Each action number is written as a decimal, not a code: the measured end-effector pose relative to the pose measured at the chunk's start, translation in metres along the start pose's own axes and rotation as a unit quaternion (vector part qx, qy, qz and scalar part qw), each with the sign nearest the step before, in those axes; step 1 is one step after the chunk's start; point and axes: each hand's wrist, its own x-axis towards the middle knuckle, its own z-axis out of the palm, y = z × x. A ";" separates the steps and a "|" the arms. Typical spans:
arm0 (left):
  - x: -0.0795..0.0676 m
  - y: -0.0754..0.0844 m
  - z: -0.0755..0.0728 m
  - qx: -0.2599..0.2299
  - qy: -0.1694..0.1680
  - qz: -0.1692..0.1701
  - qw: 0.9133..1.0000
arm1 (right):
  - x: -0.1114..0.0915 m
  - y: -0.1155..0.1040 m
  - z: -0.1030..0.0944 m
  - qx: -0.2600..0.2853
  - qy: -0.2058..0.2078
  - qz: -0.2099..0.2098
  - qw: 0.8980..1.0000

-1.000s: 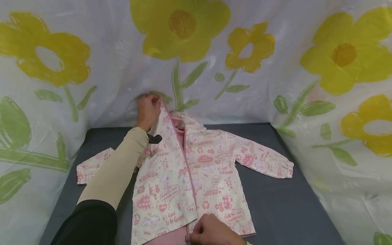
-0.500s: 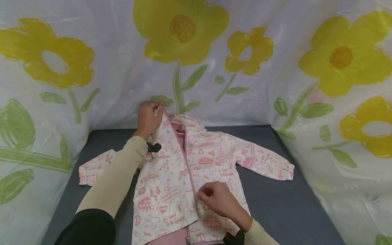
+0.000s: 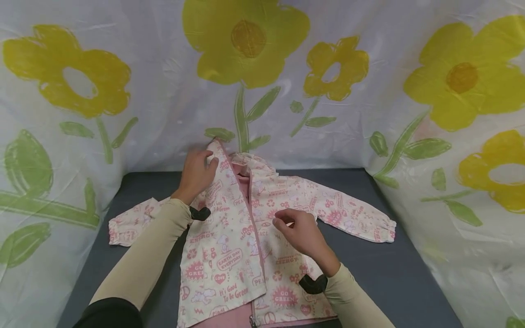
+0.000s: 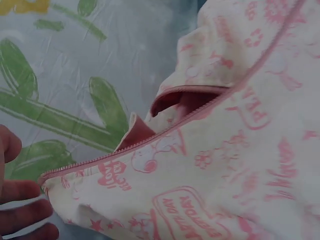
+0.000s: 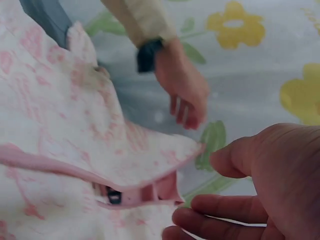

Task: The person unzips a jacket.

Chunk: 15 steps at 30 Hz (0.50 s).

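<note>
A cream zip-up jacket [image 3: 287,191] with pink print lies front up, both sleeves spread to the sides. Its left-hand front panel laps toward the middle, and the top corner stands up at the back. Just beside that corner is my left hand [image 3: 196,175], fingers loosely bent and holding nothing. The left wrist view shows its fingers [image 4: 22,212] at the tip of the pink zipper edge [image 4: 125,150]; whether they touch cannot be told. My right hand [image 3: 301,232] hovers over the right-hand front panel, with nothing in its relaxed fingers. A metal zipper pull [image 3: 253,321] hangs at the hem.
The jacket lies on a dark grey table [image 3: 369,278]. White sheeting with yellow flowers [image 3: 246,41] rises behind and along both sides. Pink lining [image 3: 242,182] shows in the neck opening, and a pink layer [image 3: 225,317] below the hem.
My left hand has let go of the jacket's top corner and drawn slightly down from it. My right hand has left the zipper at the hem and moved up over the chest.
</note>
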 end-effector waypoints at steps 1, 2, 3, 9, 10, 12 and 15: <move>-0.005 0.000 -0.002 0.003 -0.005 0.000 1.000 | 0.004 0.000 -0.002 0.001 0.005 -0.006 1.000; -0.010 0.000 -0.003 0.007 -0.012 -0.001 1.000 | 0.007 0.000 -0.004 0.000 0.009 -0.011 1.000; -0.015 -0.001 -0.005 0.010 -0.018 -0.002 1.000 | 0.011 0.000 -0.006 -0.001 0.012 -0.015 1.000; -0.041 0.003 -0.013 0.039 -0.047 0.005 0.998 | 0.035 0.000 -0.013 -0.010 0.032 -0.038 0.999; -0.045 0.003 -0.014 0.045 -0.049 0.010 0.998 | 0.038 0.000 -0.014 -0.010 0.035 -0.040 0.999; -0.053 0.004 -0.015 0.063 -0.052 0.019 0.996 | 0.044 0.000 -0.015 -0.015 0.039 -0.042 0.998; -0.064 0.005 -0.016 0.092 -0.056 0.029 0.994 | 0.051 0.001 -0.016 -0.021 0.043 -0.047 0.998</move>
